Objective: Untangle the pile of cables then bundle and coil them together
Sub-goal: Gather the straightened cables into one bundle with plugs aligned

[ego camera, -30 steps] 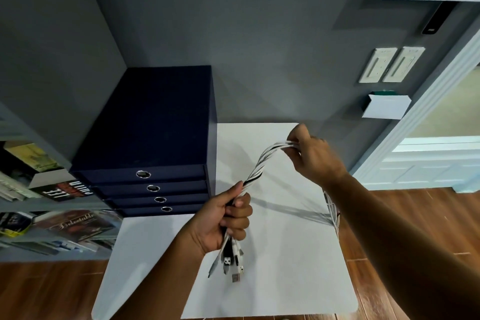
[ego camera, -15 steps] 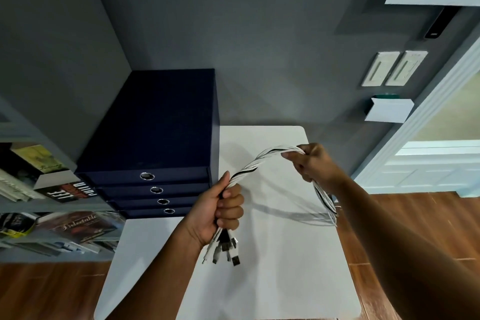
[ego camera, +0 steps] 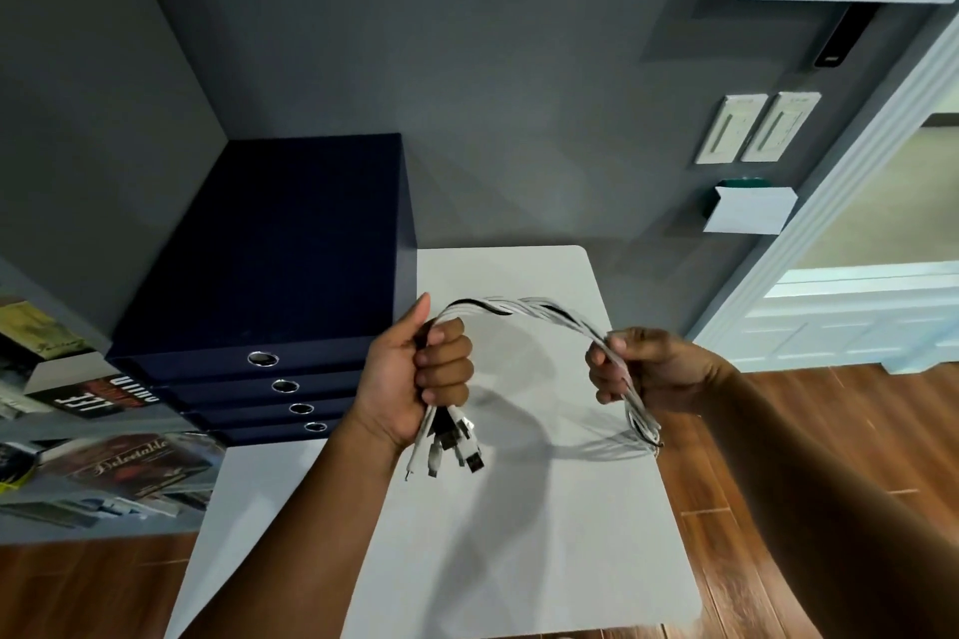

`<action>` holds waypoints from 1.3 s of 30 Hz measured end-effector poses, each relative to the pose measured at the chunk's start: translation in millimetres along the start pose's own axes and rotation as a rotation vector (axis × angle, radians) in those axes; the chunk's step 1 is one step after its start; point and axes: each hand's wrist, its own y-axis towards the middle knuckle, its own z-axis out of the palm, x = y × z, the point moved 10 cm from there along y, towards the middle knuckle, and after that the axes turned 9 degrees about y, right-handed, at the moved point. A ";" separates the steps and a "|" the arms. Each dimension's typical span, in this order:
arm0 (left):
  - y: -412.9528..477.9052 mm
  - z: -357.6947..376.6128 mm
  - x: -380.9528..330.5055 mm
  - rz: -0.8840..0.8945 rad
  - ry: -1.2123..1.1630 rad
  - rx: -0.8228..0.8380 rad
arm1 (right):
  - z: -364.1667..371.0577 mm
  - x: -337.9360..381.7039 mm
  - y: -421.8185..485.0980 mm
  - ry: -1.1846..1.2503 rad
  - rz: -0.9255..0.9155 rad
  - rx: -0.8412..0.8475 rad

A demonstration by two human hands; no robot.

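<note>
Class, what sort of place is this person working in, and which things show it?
Probably a home office or study corner: a navy drawer unit on a white table, shelved books and magazines at left, light switches beside a doorway.

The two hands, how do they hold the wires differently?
The left hand makes a fist near the plug ends, which poke out below it; the right hand grips farther along, with loose strands hanging below. The left hand is nearer the dark drawers; the right hand nearer the doorway. Both hold the same twisted cables above the table.
</note>
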 end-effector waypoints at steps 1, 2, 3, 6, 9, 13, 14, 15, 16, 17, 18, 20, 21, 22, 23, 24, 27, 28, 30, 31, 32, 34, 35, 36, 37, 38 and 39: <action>-0.2 4.2 -5.5 0.008 0.024 -0.013 | -1.4 -6.5 -0.9 -0.074 0.051 -0.020; -0.5 8.0 -10.2 0.012 0.056 -0.029 | -1.0 -11.8 -0.8 -0.162 0.097 -0.040; -0.9 11.6 -13.8 0.012 0.091 -0.045 | 0.1 -14.4 0.5 -0.255 0.123 -0.060; -2.5 20.2 -20.6 0.004 0.167 -0.070 | 2.5 -1.1 11.6 -0.517 0.062 -0.200; -6.3 19.4 -21.1 0.000 0.213 -0.103 | -2.2 24.8 18.4 -0.848 -0.042 -0.446; -12.3 18.7 -13.4 -0.009 0.229 -0.078 | -0.1 54.7 12.8 -1.235 -0.279 -0.620; -14.3 18.8 -11.5 -0.007 0.220 -0.056 | 0.2 60.9 8.3 -1.273 -0.349 -0.669; -15.8 18.5 -10.5 0.001 0.207 -0.034 | 1.6 67.6 2.0 -1.277 -0.415 -0.715; -17.2 18.4 -10.6 0.013 0.193 -0.014 | 2.7 75.0 -3.6 -1.252 -0.481 -0.757; -18.1 18.7 -11.1 0.024 0.173 0.005 | 4.3 83.2 -8.9 -1.213 -0.547 -0.795; -19.0 19.8 -11.6 0.031 0.151 0.024 | 6.1 91.8 -13.1 -1.169 -0.604 -0.833; -19.4 24.2 -10.8 0.028 0.115 0.056 | 7.6 107.9 -16.9 -1.088 -0.668 -0.907; -19.1 26.6 -9.2 0.020 0.109 0.063 | 6.5 112.5 -15.3 -1.038 -0.669 -0.930; -18.6 29.5 -7.6 0.013 0.113 0.060 | 4.9 112.6 -10.9 -0.971 -0.648 -0.932; -17.7 30.5 -6.0 0.011 0.121 0.043 | 2.7 107.6 -4.1 -0.889 -0.611 -0.912; -16.8 30.1 -5.0 0.014 0.126 0.012 | 0.9 99.4 4.0 -0.802 -0.560 -0.872; -16.9 22.2 -2.5 0.026 0.124 -0.084 | 0.7 71.9 21.0 -0.597 -0.438 -0.766; -17.3 20.0 -1.2 0.025 0.133 -0.097 | 1.8 68.0 22.2 -0.543 -0.435 -0.747; -18.4 13.0 3.8 0.010 0.152 -0.103 | 4.5 65.5 21.1 -0.431 -0.450 -0.721; -18.7 10.1 6.8 -0.001 0.152 -0.092 | 5.8 64.8 20.6 -0.397 -0.452 -0.703; -18.9 7.6 9.6 -0.012 0.143 -0.082 | 6.7 63.7 20.4 -0.383 -0.450 -0.684; -18.9 1.5 13.9 -0.028 0.107 -0.078 | 3.9 59.8 19.0 -0.354 -0.426 -0.659; -19.2 -2.2 14.9 -0.030 0.094 -0.096 | 1.2 56.6 18.4 -0.319 -0.403 -0.643; -19.7 -5.1 14.6 -0.028 0.088 -0.117 | -1.4 53.3 17.9 -0.269 -0.380 -0.619; -19.8 -6.5 13.8 -0.021 0.084 -0.134 | -4.1 49.9 17.4 -0.213 -0.358 -0.594; -19.2 -6.5 12.4 -0.009 0.079 -0.147 | -6.1 46.0 16.8 -0.151 -0.335 -0.567; -18.2 -6.4 10.1 0.006 0.072 -0.160 | -6.5 41.7 16.6 -0.087 -0.318 -0.535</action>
